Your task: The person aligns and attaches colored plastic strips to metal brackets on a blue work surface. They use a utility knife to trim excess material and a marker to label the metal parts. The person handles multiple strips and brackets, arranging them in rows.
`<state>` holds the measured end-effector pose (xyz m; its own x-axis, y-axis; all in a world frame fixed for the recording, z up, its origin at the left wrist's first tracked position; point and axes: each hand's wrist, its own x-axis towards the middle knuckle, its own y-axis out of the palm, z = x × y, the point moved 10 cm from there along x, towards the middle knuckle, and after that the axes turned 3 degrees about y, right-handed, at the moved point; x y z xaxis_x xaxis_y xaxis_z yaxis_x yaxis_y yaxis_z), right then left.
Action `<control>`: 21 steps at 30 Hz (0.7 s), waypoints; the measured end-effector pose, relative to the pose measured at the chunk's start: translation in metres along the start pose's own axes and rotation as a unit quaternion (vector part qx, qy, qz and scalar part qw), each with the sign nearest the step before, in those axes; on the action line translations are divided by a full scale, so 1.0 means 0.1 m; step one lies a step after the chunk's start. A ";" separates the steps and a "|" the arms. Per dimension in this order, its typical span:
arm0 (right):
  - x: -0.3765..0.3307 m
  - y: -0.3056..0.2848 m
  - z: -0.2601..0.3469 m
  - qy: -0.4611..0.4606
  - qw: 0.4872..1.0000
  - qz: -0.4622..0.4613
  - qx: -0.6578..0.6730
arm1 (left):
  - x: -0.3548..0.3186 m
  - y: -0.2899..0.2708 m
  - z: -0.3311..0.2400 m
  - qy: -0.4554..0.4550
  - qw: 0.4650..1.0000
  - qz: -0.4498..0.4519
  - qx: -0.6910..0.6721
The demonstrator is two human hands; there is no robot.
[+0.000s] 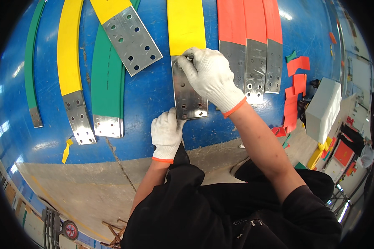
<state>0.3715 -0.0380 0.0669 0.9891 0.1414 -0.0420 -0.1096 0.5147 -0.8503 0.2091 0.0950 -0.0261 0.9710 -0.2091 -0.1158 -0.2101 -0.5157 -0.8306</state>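
Note:
A flat metal bar in a yellow sleeve [186, 27] lies in front of me, its bare silver end [189, 93] toward me with several holes. My right hand [212, 72], in a white knitted glove with an orange cuff, is closed over the upper part of that bare end, close to the sleeve's edge. A small, dark, round-ended piece [190, 56] shows between its thumb and fingers; the rest is hidden. My left hand [167, 132], gloved alike, is closed at the near left corner of the same bar, thumb against its edge.
Red-sleeved bars [253, 20] lie to the right, a tilted yellow-sleeved bar [132, 40] and green-sleeved bars [108, 83] to the left. Red scraps [293, 108] and a pale box [323, 110] are at the right. A yellow scrap [67, 151] lies on the blue floor [145, 91].

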 end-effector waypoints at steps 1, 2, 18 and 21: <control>-0.02 -0.03 0.04 -0.017 0.999 -0.014 -0.028 | 0.00 0.00 0.00 -0.001 1.000 0.001 0.001; -0.06 -0.05 0.09 -0.048 0.998 -0.028 -0.017 | 0.00 0.00 0.00 -0.001 1.000 0.001 0.003; -0.62 -0.38 -0.52 0.042 0.984 -0.135 0.109 | 0.01 -0.04 -0.05 0.015 1.000 -0.009 0.011; -0.56 -0.32 -0.52 0.071 0.980 -0.116 0.145 | 0.01 -0.04 -0.01 -0.003 1.000 -0.007 0.003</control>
<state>0.3249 -0.1063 0.0697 0.9922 -0.1164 0.0450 0.1169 0.7410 -0.6612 0.2105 0.0959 -0.0226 0.9743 -0.1979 -0.1076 -0.1965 -0.5135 -0.8353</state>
